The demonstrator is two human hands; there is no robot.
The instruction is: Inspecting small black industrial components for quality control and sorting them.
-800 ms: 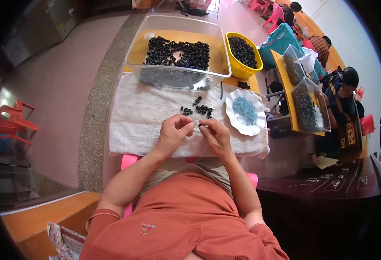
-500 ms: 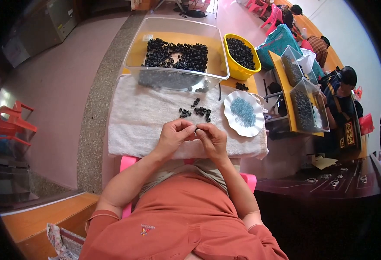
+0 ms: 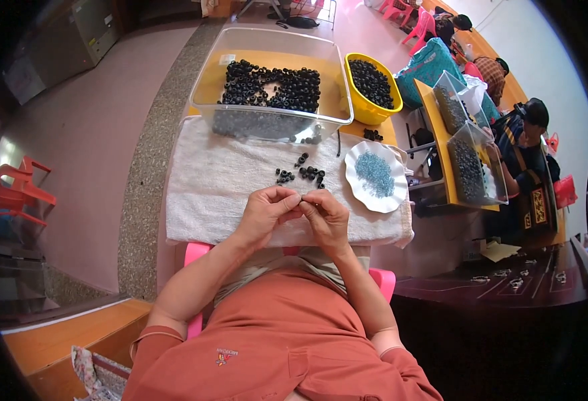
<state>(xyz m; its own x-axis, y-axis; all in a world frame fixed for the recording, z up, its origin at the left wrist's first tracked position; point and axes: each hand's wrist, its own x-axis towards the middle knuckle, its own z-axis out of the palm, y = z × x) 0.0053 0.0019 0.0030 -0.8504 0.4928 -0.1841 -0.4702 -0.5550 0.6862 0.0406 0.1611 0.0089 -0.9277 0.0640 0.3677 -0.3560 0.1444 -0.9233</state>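
Over the near part of a white towel (image 3: 207, 194), my left hand (image 3: 268, 212) and my right hand (image 3: 327, 217) meet with thumbs and forefingers pinched together. Between the fingertips is a small black part (image 3: 301, 200), mostly hidden by the fingers. Just beyond the hands lie several loose black ring-shaped parts (image 3: 310, 173) on the towel. To the right of them a white scalloped plate (image 3: 393, 200) bears a heap of small clear bluish pieces (image 3: 374, 174).
A large clear bin (image 3: 274, 117) of black parts stands beyond the towel, beside a yellow basin (image 3: 374, 117) of similar parts. A few black parts (image 3: 373, 135) lie near the basin. At right, people sit by a side table (image 3: 446, 174) with clear bins. A red stool (image 3: 20, 190) stands left.
My fingertips have shifted slightly around the small black part, closing more over it. Both hands stay in nearly the same place.
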